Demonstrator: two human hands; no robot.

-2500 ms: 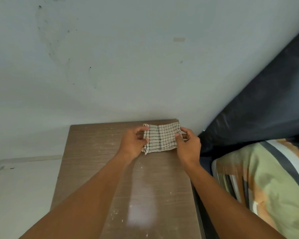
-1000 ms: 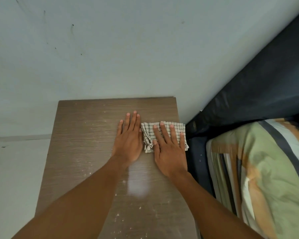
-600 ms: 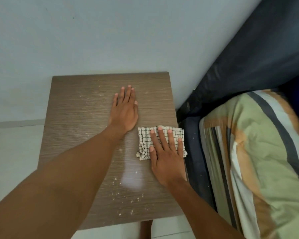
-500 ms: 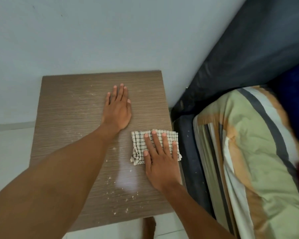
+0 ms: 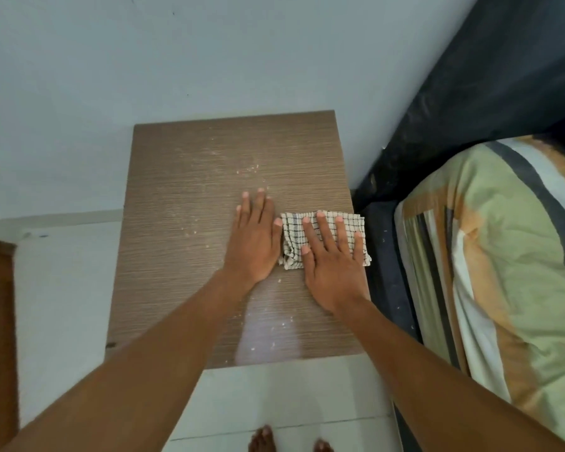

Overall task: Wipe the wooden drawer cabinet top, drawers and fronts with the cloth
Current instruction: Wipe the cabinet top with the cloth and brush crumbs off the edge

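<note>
Checked cloth (image 5: 292,234), likely soft, light and bunch-prone, lies at right edge of cabinet top (image 5: 183,190) under right hand (image 5: 331,272), fingers (image 5: 325,234) spread flat, so palm pressure should hold it; left hand (image 5: 253,243) flat just beside, fingers together.

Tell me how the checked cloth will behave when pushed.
The cloth is probably floppy: one edge looks rumpled. Under the flat right hand it should slide on the smooth cabinet top, yet may bunch.

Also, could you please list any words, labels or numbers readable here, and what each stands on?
None: no writing shows on the brown wood-grain cabinet top, the checked beige cloth, the pale blue-grey wall or the green striped bedding.
</note>
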